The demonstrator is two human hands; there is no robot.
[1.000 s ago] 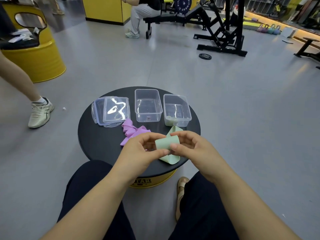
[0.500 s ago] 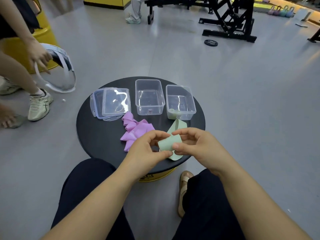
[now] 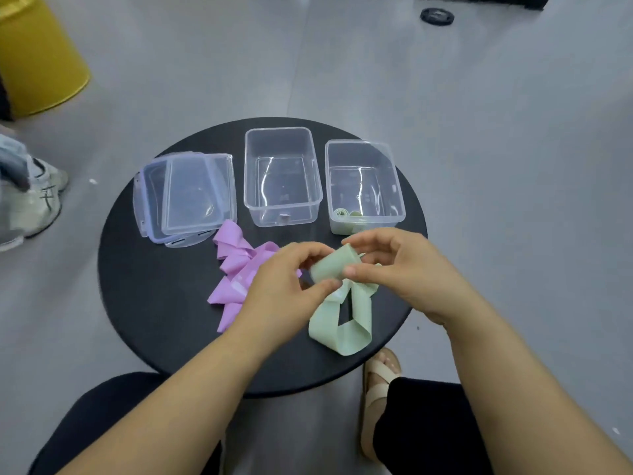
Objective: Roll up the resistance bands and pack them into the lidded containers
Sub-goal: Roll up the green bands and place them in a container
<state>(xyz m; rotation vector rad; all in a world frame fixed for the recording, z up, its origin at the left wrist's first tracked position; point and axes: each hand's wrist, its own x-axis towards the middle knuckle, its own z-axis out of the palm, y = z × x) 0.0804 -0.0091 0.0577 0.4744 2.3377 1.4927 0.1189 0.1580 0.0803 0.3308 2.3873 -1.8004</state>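
A pale green resistance band (image 3: 337, 322) is partly rolled between both hands above a round black table (image 3: 144, 289); its loose loop hangs down onto the tabletop. My left hand (image 3: 286, 286) pinches the roll's left end and my right hand (image 3: 394, 265) pinches its right end. A crumpled purple band (image 3: 236, 269) lies on the table left of my hands. Two clear open containers stand at the back: the middle one (image 3: 282, 176) holds nothing, the right one (image 3: 363, 186) holds a rolled green band (image 3: 346, 214).
Two clear lids (image 3: 185, 195) lie stacked at the table's back left. A yellow drum (image 3: 37, 60) stands on the floor far left, with another person's shoe (image 3: 34, 200) near it. My sandalled foot (image 3: 380, 389) shows below the table. A weight plate (image 3: 436, 16) lies far back.
The camera has tilted down and moved closer. The roll between my hands has turned and grown while the loose loop hangs lower. The other person at the left has mostly left the view.
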